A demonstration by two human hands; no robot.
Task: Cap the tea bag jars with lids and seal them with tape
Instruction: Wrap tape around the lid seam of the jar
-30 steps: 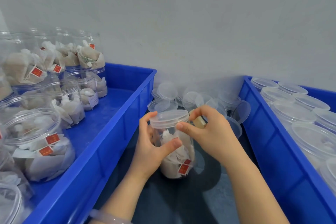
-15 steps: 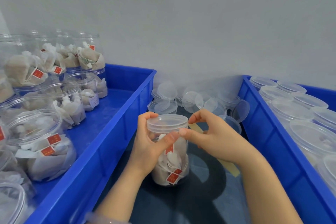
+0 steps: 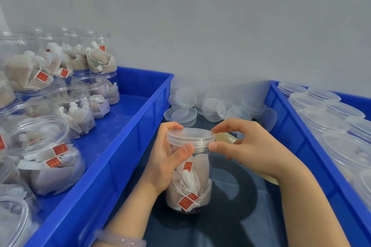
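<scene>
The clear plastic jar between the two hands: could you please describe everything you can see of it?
This clear, round plastic jar stands upright on the dark tabletop, packed with white paper tea bags carrying red tags. A translucent plastic lid sits on its mouth. The left hand grips it just below the lid, thumb in front; the right hand pinches the lid's rim between thumb and forefinger. I see no tape on it.

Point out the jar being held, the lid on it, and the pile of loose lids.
jar (image 3: 193, 183), head view, on its clear side wall below the left thumb.
lid (image 3: 190, 135), head view, on its flat top.
loose lids (image 3: 213, 107), head view, on the tilted lid mid-pile.
</scene>
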